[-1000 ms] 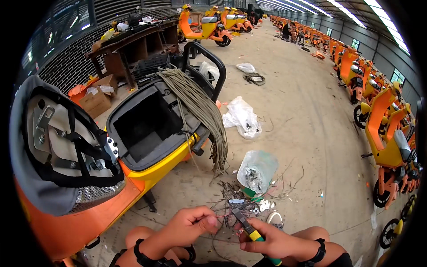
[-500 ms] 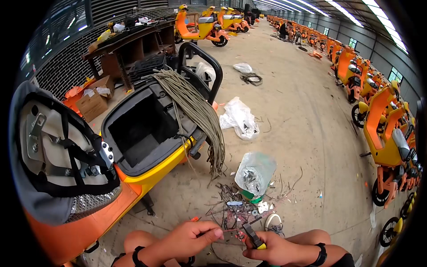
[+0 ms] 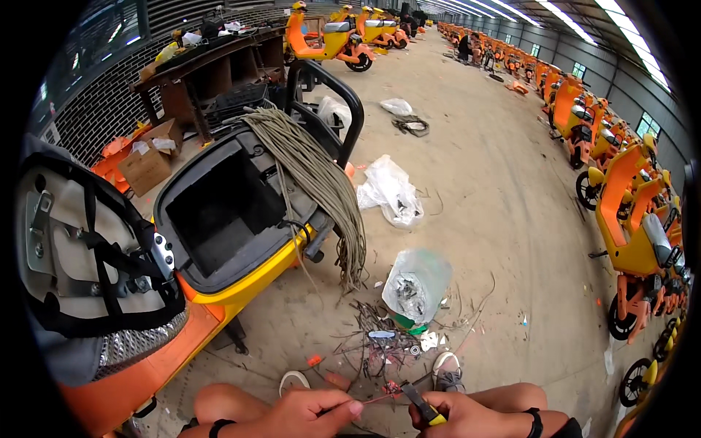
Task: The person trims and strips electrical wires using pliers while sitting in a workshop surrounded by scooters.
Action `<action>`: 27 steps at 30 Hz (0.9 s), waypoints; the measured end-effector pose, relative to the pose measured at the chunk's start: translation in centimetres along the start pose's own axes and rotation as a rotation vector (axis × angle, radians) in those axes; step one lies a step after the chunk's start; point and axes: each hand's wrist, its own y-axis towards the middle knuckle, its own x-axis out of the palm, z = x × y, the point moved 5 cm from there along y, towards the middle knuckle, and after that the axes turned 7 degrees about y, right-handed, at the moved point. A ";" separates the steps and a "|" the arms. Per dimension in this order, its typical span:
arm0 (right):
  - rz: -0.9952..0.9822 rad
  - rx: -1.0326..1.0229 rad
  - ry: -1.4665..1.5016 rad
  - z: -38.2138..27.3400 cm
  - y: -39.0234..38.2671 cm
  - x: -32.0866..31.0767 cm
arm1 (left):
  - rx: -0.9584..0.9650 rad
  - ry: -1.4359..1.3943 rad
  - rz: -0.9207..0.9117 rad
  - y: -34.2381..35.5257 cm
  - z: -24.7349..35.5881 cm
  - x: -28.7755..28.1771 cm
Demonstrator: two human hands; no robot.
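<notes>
Low at the bottom edge, my left hand (image 3: 318, 412) pinches a thin red wire (image 3: 376, 399). Its free stretch runs rightward to the jaws of a cutting tool (image 3: 425, 407) with a yellow handle, held in my closed right hand (image 3: 464, 416). Just beyond my hands, between my shoes, lie a tangle of dark wire scraps (image 3: 365, 325), a light blue piece (image 3: 382, 334) and small litter. A clear bag (image 3: 422, 276) with metallic bits stands behind that pile.
An orange-yellow scooter (image 3: 255, 271) at left has its seat raised, bin open, and rope (image 3: 307, 168) draped over it. A cluttered desk (image 3: 171, 80) and cardboard box (image 3: 142, 174) stand behind. Scooter rows (image 3: 624, 248) line the right. A person (image 3: 464, 47) is far off.
Both hands have moved down toward the bottom edge, still holding wire and tool; less of the tool's handle shows. The background has shifted slightly left in the view.
</notes>
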 end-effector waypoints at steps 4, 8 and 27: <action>-0.016 0.010 0.005 0.4 0.0 -0.6 | 0.011 0.003 0.011 -0.3 0.7 -0.4; -0.005 0.039 0.047 -0.4 -0.4 -0.6 | -0.003 -0.016 0.031 -0.7 0.1 -0.5; 0.480 -0.455 0.454 -2.5 -2.6 -13.2 | -0.074 -0.232 0.469 -6.1 -5.6 -11.1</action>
